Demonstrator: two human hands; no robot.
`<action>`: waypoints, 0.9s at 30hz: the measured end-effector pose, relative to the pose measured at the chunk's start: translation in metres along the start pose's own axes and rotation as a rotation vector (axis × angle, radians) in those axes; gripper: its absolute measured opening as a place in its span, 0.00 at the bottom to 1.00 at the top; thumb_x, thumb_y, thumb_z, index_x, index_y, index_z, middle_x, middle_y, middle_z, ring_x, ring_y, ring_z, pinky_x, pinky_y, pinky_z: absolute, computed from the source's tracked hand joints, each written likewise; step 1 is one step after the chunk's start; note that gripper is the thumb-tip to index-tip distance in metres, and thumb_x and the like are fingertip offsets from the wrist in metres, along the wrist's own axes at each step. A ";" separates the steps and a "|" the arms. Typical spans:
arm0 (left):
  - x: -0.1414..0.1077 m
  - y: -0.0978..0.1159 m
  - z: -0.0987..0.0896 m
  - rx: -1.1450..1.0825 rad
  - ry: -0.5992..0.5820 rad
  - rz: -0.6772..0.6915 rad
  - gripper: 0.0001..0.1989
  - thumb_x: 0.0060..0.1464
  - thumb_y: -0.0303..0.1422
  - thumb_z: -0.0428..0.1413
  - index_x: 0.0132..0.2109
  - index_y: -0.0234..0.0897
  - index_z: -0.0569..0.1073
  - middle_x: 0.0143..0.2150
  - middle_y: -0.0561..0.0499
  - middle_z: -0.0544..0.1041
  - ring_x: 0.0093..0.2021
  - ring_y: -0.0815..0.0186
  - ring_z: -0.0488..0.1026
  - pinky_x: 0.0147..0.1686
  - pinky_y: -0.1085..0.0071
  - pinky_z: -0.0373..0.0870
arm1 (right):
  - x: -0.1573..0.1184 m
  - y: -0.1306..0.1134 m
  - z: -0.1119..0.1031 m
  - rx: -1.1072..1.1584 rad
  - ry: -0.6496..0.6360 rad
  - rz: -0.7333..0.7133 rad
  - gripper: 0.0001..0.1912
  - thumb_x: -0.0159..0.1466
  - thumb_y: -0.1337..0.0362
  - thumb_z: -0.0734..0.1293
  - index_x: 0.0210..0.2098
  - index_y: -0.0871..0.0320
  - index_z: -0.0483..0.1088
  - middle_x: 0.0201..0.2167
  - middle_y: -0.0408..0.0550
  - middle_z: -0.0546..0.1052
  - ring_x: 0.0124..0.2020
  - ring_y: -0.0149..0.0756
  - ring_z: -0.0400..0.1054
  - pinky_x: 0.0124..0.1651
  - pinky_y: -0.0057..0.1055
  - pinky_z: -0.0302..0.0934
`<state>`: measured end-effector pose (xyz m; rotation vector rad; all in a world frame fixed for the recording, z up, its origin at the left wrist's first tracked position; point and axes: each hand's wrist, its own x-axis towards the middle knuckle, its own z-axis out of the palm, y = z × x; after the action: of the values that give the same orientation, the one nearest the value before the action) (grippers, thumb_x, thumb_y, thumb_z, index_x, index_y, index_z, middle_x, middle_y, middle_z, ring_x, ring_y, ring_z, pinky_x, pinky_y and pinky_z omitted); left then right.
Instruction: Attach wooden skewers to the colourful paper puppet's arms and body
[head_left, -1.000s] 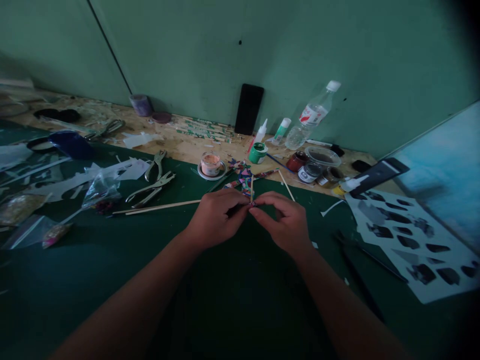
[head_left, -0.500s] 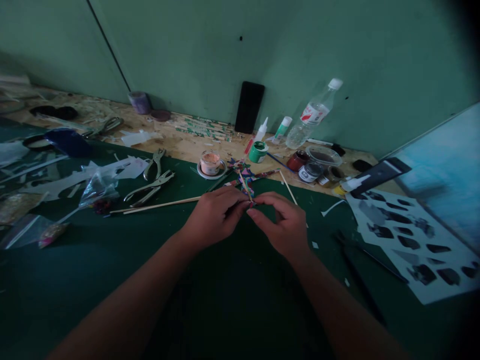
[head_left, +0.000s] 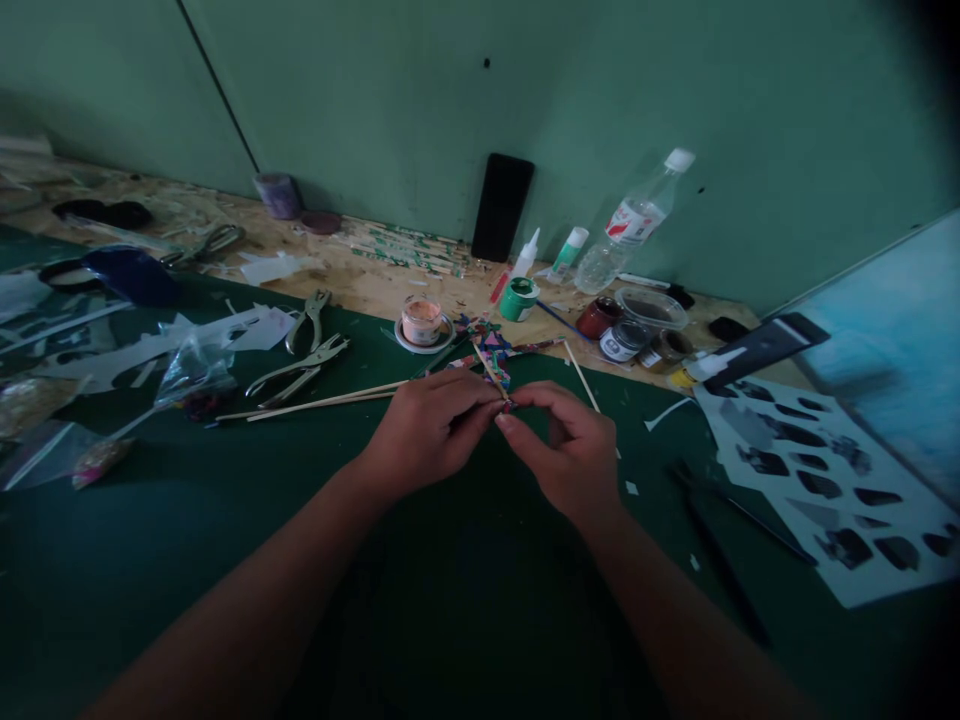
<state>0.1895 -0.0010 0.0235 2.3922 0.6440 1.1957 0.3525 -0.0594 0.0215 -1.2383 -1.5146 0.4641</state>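
My left hand (head_left: 435,425) and my right hand (head_left: 566,445) meet fingertip to fingertip near the middle of the view. Both pinch the near end of a multicoloured patterned piece (head_left: 495,345), which stretches away beyond the fingers. A thin pale stick (head_left: 489,368) rests over that piece, its lower end at my fingertips. Beside my left hand, long wooden sticks (head_left: 330,400) lie on the green mat. Another thin stick (head_left: 581,375) lies just past my right hand. The fingers partly hide what is pinched.
Behind my hands stand a pink paint jar (head_left: 421,322), a green jar (head_left: 517,298), a black phone (head_left: 502,208) and a plastic bottle (head_left: 630,220). Metal pliers (head_left: 300,370) and plastic bags (head_left: 196,365) lie left. A printed sheet (head_left: 840,490) and dark brushes (head_left: 720,560) lie right.
The view has shifted slightly. My hands keep their pinch, and the pale stick over the patterned piece leans a little more to the left.
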 end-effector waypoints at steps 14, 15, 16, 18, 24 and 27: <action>0.001 0.003 -0.003 -0.048 -0.003 -0.046 0.06 0.58 0.28 0.54 0.39 0.32 0.76 0.33 0.50 0.79 0.35 0.71 0.75 0.43 0.72 0.69 | 0.001 0.006 -0.005 -0.079 -0.020 -0.111 0.07 0.57 0.70 0.70 0.36 0.55 0.72 0.35 0.43 0.77 0.36 0.33 0.72 0.41 0.32 0.67; 0.001 0.003 -0.003 -0.052 -0.008 -0.051 0.06 0.58 0.28 0.54 0.39 0.32 0.76 0.33 0.50 0.78 0.35 0.71 0.74 0.43 0.73 0.69 | 0.001 0.006 -0.005 -0.093 -0.009 -0.120 0.07 0.57 0.70 0.69 0.35 0.55 0.72 0.34 0.43 0.77 0.36 0.33 0.72 0.40 0.32 0.67; 0.001 0.003 -0.003 -0.057 -0.015 -0.057 0.06 0.58 0.28 0.54 0.39 0.32 0.76 0.33 0.51 0.78 0.35 0.71 0.74 0.42 0.73 0.69 | 0.001 0.006 -0.004 -0.102 -0.001 -0.127 0.07 0.57 0.71 0.69 0.35 0.55 0.72 0.34 0.42 0.77 0.35 0.32 0.72 0.40 0.32 0.67; 0.001 0.004 -0.004 -0.066 -0.026 -0.066 0.06 0.58 0.28 0.54 0.38 0.33 0.75 0.33 0.51 0.78 0.34 0.71 0.74 0.41 0.73 0.69 | 0.001 0.006 -0.003 -0.108 0.005 -0.134 0.06 0.57 0.71 0.69 0.34 0.55 0.72 0.33 0.42 0.77 0.34 0.32 0.72 0.39 0.32 0.67; 0.001 0.002 -0.003 -0.081 -0.022 -0.126 0.06 0.57 0.30 0.55 0.38 0.34 0.76 0.32 0.51 0.78 0.32 0.72 0.73 0.35 0.75 0.67 | 0.000 0.003 -0.001 -0.047 -0.014 -0.075 0.06 0.59 0.71 0.68 0.36 0.56 0.72 0.34 0.43 0.75 0.37 0.33 0.71 0.42 0.33 0.66; 0.001 0.001 -0.003 -0.080 -0.014 -0.139 0.06 0.58 0.30 0.55 0.39 0.33 0.76 0.34 0.50 0.78 0.33 0.71 0.73 0.33 0.75 0.66 | 0.000 0.001 -0.001 -0.035 -0.031 -0.056 0.07 0.59 0.69 0.68 0.38 0.56 0.71 0.36 0.44 0.75 0.39 0.33 0.70 0.43 0.33 0.66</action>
<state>0.1878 -0.0011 0.0265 2.2480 0.7310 1.1239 0.3537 -0.0591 0.0208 -1.2169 -1.5856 0.4236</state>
